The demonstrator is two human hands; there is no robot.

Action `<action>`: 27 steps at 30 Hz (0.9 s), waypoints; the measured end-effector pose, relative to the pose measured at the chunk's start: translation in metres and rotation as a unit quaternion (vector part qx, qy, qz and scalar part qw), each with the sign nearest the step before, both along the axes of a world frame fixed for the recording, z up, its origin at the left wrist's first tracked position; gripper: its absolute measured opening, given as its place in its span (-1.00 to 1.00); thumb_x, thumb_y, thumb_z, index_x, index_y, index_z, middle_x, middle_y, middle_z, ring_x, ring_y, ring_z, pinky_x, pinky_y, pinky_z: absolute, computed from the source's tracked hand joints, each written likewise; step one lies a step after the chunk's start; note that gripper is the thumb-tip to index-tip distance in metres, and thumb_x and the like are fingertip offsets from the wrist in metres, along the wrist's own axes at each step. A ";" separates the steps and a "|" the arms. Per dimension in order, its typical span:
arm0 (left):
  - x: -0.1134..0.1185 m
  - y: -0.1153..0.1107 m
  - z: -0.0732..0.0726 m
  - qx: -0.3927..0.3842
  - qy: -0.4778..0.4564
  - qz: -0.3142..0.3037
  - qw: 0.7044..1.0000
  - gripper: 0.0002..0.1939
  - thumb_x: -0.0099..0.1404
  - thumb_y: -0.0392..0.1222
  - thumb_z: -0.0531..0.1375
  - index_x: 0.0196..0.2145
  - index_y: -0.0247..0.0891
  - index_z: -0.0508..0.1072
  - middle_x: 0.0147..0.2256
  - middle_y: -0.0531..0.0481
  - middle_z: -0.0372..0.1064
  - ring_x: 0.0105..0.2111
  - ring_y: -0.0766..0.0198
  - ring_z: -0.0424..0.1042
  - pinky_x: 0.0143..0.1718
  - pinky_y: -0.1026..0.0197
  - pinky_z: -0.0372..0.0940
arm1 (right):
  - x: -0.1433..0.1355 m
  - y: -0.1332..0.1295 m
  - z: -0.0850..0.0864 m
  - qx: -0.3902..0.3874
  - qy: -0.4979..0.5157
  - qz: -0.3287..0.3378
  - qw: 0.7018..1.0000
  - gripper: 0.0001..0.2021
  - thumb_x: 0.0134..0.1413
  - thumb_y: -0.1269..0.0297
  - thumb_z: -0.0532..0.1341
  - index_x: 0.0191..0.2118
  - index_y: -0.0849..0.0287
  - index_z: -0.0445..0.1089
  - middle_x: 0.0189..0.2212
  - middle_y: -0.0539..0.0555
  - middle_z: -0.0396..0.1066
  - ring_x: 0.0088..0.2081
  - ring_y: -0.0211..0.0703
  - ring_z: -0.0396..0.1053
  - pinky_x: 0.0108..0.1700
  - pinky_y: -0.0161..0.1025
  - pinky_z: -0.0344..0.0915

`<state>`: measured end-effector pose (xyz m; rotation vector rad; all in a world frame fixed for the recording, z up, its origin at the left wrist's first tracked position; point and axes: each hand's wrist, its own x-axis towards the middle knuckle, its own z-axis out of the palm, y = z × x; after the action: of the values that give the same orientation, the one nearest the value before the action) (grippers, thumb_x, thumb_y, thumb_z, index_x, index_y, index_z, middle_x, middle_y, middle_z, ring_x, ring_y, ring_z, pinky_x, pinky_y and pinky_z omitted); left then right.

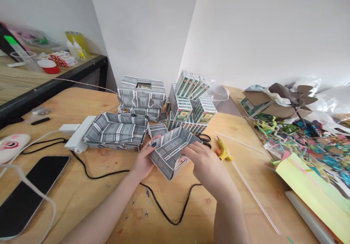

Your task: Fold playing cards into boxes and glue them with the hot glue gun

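Holding a tilted, open card tray (175,148) at the middle of the wooden table (94,195), two bare hands grip opposite sides: the left hand (146,160) is closed on its left edge, the right hand (203,164) has fingers bent over its right wall. A larger tray (117,130) of similar grey-patterned cards sits leftward; a yellow glue gun (224,151) lies rightward.
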<state>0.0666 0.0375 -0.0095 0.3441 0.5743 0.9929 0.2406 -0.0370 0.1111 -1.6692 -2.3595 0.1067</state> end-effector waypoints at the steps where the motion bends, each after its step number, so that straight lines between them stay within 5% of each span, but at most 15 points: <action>1: 0.000 0.000 -0.001 -0.003 0.001 0.000 1.000 -0.59 0.08 -0.26 0.25 -0.06 -0.25 0.47 -0.15 -0.05 0.50 -0.17 0.14 0.46 -0.17 0.22 0.30 | -0.001 -0.001 0.001 0.001 -0.005 0.001 1.000 -0.54 -0.37 0.77 -0.10 -0.37 0.14 0.28 -0.41 0.03 0.36 -0.26 -0.15 0.25 -0.29 -0.27 0.13; 23: 0.008 -0.002 -0.004 0.017 0.000 -0.057 0.998 -0.59 0.15 -0.22 0.21 -0.01 -0.25 0.42 -0.18 -0.07 0.50 -0.30 0.17 0.48 -0.35 0.25 0.31 | -0.014 0.005 -0.004 0.125 -0.022 0.035 0.991 -0.76 -0.23 0.66 0.00 -0.61 0.15 0.17 -0.61 0.01 0.20 -0.46 -0.19 0.09 -0.41 -0.25 0.00; 27: 0.007 0.000 -0.005 0.008 -0.009 -0.057 0.998 -0.61 0.18 -0.22 0.18 0.00 -0.24 0.40 -0.16 -0.06 0.50 -0.31 0.19 0.49 -0.33 0.25 0.34 | -0.013 0.005 -0.004 0.071 0.062 0.034 0.995 -0.77 -0.10 0.63 0.00 -0.49 0.16 0.26 -0.53 0.03 0.28 -0.39 -0.17 0.19 -0.36 -0.27 0.12</action>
<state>0.0736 0.0379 -0.0143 0.3775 0.5239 0.8898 0.2279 -0.0316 0.1069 -1.4751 -2.2742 0.0530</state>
